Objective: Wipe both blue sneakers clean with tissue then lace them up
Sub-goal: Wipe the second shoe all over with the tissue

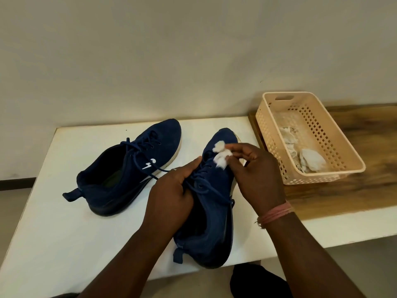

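1. Near the lower centre of the frame, the nearer blue sneaker [211, 229] lies on the white table [64, 222], heel toward the bottom edge, toe pointing up the frame.
2. The left hand [171, 196] grips this sneaker at its laced midsection, fingers curled round the upper, thumb along the laces.
3. The right hand [256, 175] pinches a crumpled white tissue [221, 157] against the sneaker's forefoot.
4. Left of centre, the second blue sneaker [131, 166] sits apart from both hands, laces loose.
5. At upper right, a peach basket [335, 138] on a wooden surface [365, 190] holds used tissues [309, 159].
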